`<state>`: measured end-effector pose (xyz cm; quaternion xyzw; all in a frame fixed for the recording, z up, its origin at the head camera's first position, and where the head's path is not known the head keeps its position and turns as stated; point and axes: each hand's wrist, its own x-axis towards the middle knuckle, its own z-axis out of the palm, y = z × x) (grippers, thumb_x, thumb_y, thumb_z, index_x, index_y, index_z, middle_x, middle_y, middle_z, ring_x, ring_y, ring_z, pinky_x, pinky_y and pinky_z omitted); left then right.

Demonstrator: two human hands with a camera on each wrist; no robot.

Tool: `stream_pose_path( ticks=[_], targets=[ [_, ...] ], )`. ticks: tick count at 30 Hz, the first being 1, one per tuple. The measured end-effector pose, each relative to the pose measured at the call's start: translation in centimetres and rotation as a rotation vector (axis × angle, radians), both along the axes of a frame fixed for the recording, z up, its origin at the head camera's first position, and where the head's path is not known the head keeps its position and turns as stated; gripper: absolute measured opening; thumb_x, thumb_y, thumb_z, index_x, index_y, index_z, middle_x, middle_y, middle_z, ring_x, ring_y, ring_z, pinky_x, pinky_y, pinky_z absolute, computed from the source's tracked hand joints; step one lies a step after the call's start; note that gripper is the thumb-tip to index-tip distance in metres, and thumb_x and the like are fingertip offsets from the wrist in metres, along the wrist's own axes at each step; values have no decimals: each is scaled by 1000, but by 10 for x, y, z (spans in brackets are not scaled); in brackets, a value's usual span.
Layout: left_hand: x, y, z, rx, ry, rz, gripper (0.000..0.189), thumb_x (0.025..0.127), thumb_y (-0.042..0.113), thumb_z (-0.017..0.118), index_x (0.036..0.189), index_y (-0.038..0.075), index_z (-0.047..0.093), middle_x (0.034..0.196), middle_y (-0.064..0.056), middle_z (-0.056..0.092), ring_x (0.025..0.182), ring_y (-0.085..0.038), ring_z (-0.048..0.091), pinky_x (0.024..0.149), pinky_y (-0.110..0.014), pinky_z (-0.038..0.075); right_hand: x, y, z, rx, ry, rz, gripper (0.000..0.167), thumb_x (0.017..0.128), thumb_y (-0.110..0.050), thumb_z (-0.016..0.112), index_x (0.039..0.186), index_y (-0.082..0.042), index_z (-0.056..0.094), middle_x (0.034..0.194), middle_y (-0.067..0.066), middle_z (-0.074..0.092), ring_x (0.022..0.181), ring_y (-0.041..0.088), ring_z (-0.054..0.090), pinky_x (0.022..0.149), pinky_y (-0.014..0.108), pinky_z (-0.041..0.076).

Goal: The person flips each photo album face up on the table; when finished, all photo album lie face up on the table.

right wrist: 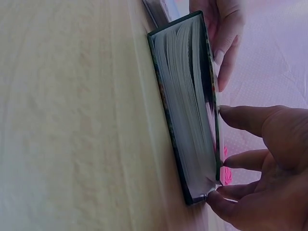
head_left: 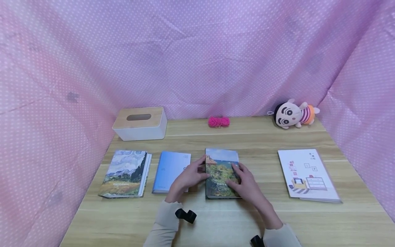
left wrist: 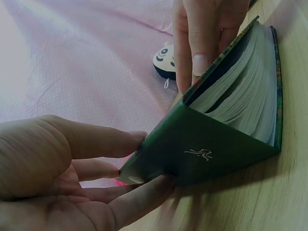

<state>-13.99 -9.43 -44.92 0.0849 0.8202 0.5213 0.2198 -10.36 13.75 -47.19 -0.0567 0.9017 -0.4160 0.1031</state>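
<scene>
A photo album (head_left: 221,175) with a painted garden cover lies on the wooden table, its green spine (left wrist: 192,149) facing left. My left hand (head_left: 191,176) touches it along that spine, thumb at the cover's edge and fingertips against the side. On the other side, my right hand (head_left: 246,181) rests its thumb and index finger on the front cover. Its other fingertips reach the album's right edge in the right wrist view. The cover stands a little away from the pages (right wrist: 183,91). Beside my left hand lies a blue book (head_left: 171,168).
A second painted album (head_left: 123,173) lies at the far left, a white illustrated book (head_left: 308,175) at the right. Along the back stand a tissue box (head_left: 142,128), a pink yarn bundle (head_left: 218,121) and a plush doll (head_left: 291,115). A pink dotted curtain (head_left: 197,61) hangs behind.
</scene>
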Motion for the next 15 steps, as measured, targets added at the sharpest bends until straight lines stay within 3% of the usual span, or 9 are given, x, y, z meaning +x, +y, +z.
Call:
stream_pose_path(
  ticks=[8,15],
  targets=[
    [0,-6,-3,70,-36,19,78,93,6,60,154,19,15,146,-12,43,132,-31,45,105,-48,41,4,-6,0,41,39,6,73,89,-39,65,149,-10,34,156,25,18,139,50,18,108,64,26],
    [1,-9,-5,65,-33,18,77,93,3,57,155,16,13,147,-15,42,129,-31,48,103,-46,43,5,-9,-1,54,50,18,74,89,-40,65,149,-9,34,156,25,18,140,49,16,108,64,25]
  ],
)
